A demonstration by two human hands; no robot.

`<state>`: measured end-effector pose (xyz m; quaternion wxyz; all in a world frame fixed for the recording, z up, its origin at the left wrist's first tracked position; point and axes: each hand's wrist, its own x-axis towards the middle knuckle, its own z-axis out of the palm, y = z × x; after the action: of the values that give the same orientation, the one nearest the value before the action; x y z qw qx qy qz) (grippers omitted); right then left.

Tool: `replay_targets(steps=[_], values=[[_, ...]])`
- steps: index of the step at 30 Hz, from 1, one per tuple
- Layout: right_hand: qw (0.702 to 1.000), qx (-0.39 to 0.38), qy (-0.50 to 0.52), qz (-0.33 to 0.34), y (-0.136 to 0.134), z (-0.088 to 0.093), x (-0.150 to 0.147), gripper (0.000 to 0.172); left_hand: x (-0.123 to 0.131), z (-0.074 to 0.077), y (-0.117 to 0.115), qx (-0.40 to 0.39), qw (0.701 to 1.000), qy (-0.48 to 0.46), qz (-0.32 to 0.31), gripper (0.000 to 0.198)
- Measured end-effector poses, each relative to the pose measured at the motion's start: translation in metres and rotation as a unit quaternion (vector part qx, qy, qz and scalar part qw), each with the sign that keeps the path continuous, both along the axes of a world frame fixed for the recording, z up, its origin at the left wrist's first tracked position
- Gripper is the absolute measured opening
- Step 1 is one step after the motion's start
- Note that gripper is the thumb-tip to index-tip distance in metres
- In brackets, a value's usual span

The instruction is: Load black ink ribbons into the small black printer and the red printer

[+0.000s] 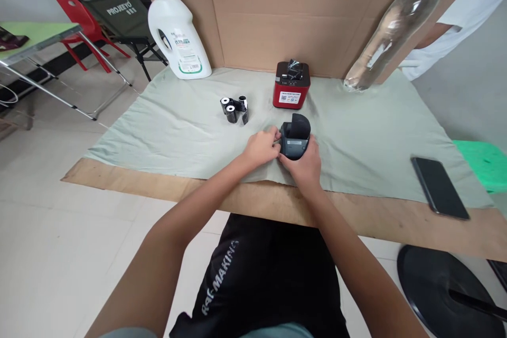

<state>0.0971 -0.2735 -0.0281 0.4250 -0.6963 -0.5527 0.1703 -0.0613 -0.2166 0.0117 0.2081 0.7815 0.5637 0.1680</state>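
Note:
A small black printer (295, 136) with its lid raised sits on the pale green cloth (166, 132) near the table's front edge. My right hand (304, 165) wraps around its front and right side. My left hand (262, 147) is closed, its fingertips pinching at the printer's left side; what they pinch is too small to make out. Behind it stands a red printer (291, 85) with crumpled black film on top. To the left lie three black rolls (234, 108) with white cores.
A white detergent jug (177, 31) stands at the back left, a clear plastic bottle (392, 29) leans at the back right against the cardboard wall (277, 5). A black phone (439, 187) lies at the right edge. Another person's white sleeve (463, 16) shows at the far right. Folding chairs stand left.

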Motion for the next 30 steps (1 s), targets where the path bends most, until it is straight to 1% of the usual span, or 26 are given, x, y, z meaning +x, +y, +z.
replay_targets(steps=[5,9,13,16,22,25,30], values=[[1.000,0.001,-0.004,-0.008,0.000,0.000,0.000,0.107,-0.002,-0.003,0.000,-0.004,1.000,-0.003,-0.010,0.033],[1.000,-0.017,-0.010,-0.014,-0.001,0.004,-0.001,0.110,-0.004,-0.006,0.000,-0.017,1.000,-0.015,-0.011,0.034],[0.999,-0.022,-0.022,-0.013,-0.002,0.006,-0.001,0.104,-0.006,-0.007,0.003,-0.037,0.997,-0.062,-0.009,0.034],[0.999,-0.016,-0.027,-0.007,-0.002,0.005,0.000,0.102,-0.007,-0.008,0.004,-0.041,0.996,-0.076,-0.006,0.035],[0.999,-0.027,-0.032,-0.003,-0.004,0.006,-0.001,0.109,-0.003,-0.013,0.003,-0.026,0.994,-0.101,0.010,0.033],[0.999,-0.037,-0.028,-0.001,-0.005,0.008,-0.002,0.109,-0.002,-0.014,0.004,-0.027,0.992,-0.122,0.014,0.033],[0.999,-0.036,-0.019,0.004,-0.005,0.009,-0.001,0.107,-0.003,-0.016,0.004,-0.021,0.992,-0.125,0.011,0.032]])
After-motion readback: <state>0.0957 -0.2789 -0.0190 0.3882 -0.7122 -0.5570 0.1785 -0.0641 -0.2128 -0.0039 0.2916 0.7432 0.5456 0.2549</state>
